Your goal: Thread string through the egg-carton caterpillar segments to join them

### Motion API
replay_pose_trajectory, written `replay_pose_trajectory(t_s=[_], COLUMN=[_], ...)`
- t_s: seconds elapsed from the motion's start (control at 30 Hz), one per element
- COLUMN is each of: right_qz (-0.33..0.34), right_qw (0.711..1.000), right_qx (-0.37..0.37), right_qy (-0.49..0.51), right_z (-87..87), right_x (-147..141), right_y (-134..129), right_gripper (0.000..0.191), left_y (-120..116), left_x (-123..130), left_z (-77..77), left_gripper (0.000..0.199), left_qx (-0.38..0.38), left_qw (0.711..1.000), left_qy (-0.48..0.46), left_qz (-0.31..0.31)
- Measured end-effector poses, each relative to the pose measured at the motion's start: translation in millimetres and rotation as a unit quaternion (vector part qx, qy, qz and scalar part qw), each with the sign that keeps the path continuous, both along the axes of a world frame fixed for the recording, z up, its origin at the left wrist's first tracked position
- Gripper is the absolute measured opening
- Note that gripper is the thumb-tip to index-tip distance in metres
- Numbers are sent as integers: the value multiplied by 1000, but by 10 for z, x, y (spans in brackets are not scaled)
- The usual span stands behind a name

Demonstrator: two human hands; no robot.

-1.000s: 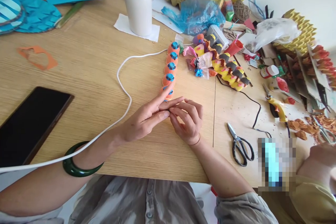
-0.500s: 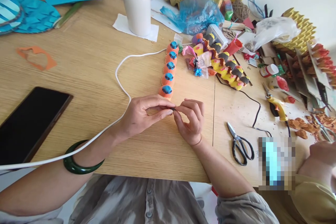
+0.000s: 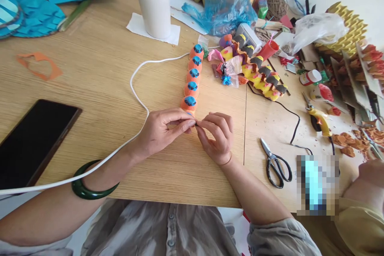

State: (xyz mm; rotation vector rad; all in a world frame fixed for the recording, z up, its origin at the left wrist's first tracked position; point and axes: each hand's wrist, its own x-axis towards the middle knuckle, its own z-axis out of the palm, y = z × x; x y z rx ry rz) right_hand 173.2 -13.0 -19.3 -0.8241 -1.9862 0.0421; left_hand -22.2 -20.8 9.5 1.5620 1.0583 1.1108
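Observation:
My left hand (image 3: 162, 132) is closed in a pinch, thumb against fingers, at the near end of a row of orange bumps. My right hand (image 3: 217, 138) pinches from the other side, and the fingertips of both hands meet on a small dark piece (image 3: 196, 124), too small to name. The orange egg-carton strip (image 3: 189, 88) lies lengthwise beyond my hands, its bumps topped with blue patches and dark marks. My left fingers partly cover its nearest bump. A white cable (image 3: 132, 80) runs over my left forearm, by a dark green bangle (image 3: 81, 188).
Black-handled scissors (image 3: 274, 164) lie right of my right hand, and a phone (image 3: 36, 140) lies on the left. A white bottle (image 3: 154, 8) stands at the back. Painted carton strips (image 3: 261, 72) and yellow pliers (image 3: 319, 120) are on the right, near another person's arm (image 3: 366, 184).
Both hands have shifted very slightly left, still pinching the small dark piece. A bit of blue on the nearest bump now shows by my left fingers. The view has tilted slightly.

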Motion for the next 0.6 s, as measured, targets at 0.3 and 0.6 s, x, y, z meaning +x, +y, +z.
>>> replay_pose_trajectory(t_s=[0.3, 0.6], right_qz=[5, 4], right_qw=[1000, 999], right_qx=[-3, -24], right_qy=[23, 30], right_z=[13, 22], right_x=[-14, -18], right_y=[8, -9], right_gripper=[27, 20], left_y=[-1, 9], left_x=[22, 21], left_z=[15, -7], left_gripper=[20, 14], left_qx=[-22, -1], left_qw=[1000, 1000], left_qy=[-16, -22], left_qz=[-6, -17])
